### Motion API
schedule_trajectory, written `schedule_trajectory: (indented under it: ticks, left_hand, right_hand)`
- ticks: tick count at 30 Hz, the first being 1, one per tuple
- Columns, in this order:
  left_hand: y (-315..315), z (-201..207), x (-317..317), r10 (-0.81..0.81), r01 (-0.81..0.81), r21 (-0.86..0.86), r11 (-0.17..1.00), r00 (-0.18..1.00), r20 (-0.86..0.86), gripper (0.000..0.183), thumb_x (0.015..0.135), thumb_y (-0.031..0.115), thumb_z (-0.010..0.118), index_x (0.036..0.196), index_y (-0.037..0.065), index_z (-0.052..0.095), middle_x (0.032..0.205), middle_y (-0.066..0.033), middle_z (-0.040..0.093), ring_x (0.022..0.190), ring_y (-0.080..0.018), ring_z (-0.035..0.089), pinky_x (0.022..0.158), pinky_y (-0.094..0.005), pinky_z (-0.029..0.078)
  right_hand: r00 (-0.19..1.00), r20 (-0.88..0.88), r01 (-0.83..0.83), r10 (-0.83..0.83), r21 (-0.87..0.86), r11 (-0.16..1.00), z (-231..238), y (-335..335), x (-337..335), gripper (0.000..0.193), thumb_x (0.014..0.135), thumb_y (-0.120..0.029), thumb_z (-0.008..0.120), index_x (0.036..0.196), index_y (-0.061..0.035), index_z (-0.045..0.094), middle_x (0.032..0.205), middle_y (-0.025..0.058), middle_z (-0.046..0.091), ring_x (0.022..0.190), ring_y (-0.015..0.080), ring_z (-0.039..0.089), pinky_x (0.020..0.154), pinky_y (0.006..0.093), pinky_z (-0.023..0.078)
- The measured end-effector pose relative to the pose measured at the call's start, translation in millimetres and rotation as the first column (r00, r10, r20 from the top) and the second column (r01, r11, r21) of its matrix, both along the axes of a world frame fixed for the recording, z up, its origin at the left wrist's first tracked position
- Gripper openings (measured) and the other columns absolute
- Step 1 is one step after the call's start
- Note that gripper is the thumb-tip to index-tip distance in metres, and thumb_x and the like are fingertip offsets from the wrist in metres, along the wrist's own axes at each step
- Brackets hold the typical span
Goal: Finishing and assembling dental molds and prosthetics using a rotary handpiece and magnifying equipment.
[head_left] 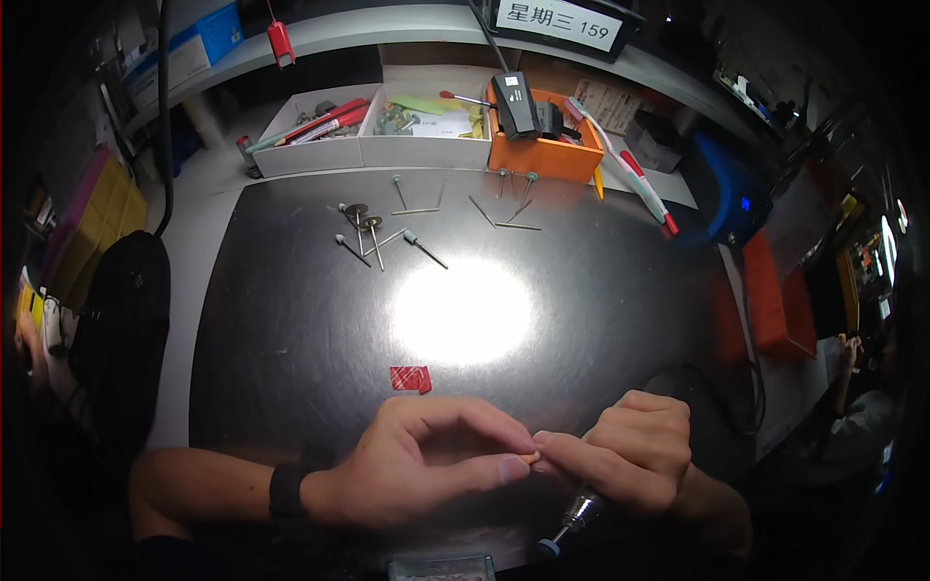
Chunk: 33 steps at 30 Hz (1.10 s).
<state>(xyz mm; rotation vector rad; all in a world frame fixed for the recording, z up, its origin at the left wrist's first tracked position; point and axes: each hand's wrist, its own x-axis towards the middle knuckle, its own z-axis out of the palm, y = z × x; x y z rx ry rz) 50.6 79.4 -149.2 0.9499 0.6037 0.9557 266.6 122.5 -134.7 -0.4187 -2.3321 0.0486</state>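
Observation:
Low in the view, my left hand (397, 463) wears a dark wristband. Its thumb and index finger pinch a small orange-tan piece (529, 458), mostly hidden by the fingertips. My right hand (630, 453) is closed round a rotary handpiece (581, 509), whose metal nose emerges below the fist. From that nose a thin shaft ends in a grey-blue disc-shaped bit (549, 548), pointing down and left, apart from the piece. The fingertips of both hands meet at the piece. Just beyond my left hand lies a red plastic packet (411, 379) on the dark mat (291, 339).
Several loose grinding bits (376, 237) lie across the far part of the mat. Behind them stand white boxes (426, 150) and an orange bin (542, 160). A red-and-white toothbrush-like tool (635, 179) leans at right. A grey container (442, 567) sits at the near edge.

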Motion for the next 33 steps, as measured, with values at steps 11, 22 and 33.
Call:
schedule_trajectory:
  ticks: [11, 22, 33]
  left_hand:
    - [-0.7, -3.3, 0.7, 0.007, 0.002, -0.128, 0.992, 0.997, 0.074, 0.006, 0.089, -0.003, 0.057, 0.095, -0.001, 0.057, 0.104, -0.0206, 0.062, 0.09, -0.0196, 0.061, 0.083, -0.0331, 0.051]
    - [-0.4, -3.7, 1.0, 0.006, 0.003, -0.123, 0.992, 0.997, 0.073, 0.007, 0.088, -0.003, 0.06, 0.094, -0.001, 0.058, 0.105, -0.0214, 0.062, 0.09, -0.0195, 0.062, 0.082, -0.0325, 0.052]
    - [0.8, -0.4, 0.1, -0.007, 0.011, -0.114, 0.993, 0.999, 0.037, 0.007, 0.088, -0.001, 0.061, 0.094, -0.001, 0.058, 0.104, -0.0213, 0.063, 0.09, -0.0192, 0.063, 0.082, -0.0323, 0.053]
  right_hand:
    - [0.924, 0.271, 0.321, -0.27, -0.161, 0.933, 14.1, -0.8, 3.3, 0.051, 0.058, -0.048, 0.084, 0.063, -0.0088, 0.051, 0.052, 0.0011, 0.045, 0.042, 0.0188, 0.048, 0.043, 0.0316, 0.033]
    - [0.928, 0.29, 0.291, -0.234, -0.172, 0.941, 12.2, 0.6, 3.6, 0.052, 0.068, -0.052, 0.076, 0.058, -0.0106, 0.046, 0.049, 0.0012, 0.042, 0.039, 0.0163, 0.045, 0.04, 0.0302, 0.035]
    - [0.927, 0.296, 0.293, -0.231, -0.186, 0.938, 13.6, 0.3, 3.3, 0.05, 0.067, -0.05, 0.077, 0.059, -0.0104, 0.048, 0.05, 0.0012, 0.044, 0.04, 0.0166, 0.048, 0.041, 0.0302, 0.037]
